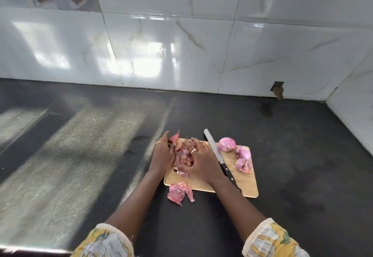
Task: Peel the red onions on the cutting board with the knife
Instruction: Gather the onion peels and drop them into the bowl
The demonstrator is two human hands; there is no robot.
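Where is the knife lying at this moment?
In the head view, the knife lies flat on the cutting board, just right of the right hand and left of the three onions, its blade pointing toward the tiled wall.

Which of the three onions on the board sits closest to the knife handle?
The nearest onion, lowest of the three along the cutting board's right side, sits just right of the knife's black handle. The other two lie farther back, towards the blade's tip.

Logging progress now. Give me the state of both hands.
Left hand: cupped against the onion skins, gathering them.
Right hand: cupped on the same skins; knife lies free.
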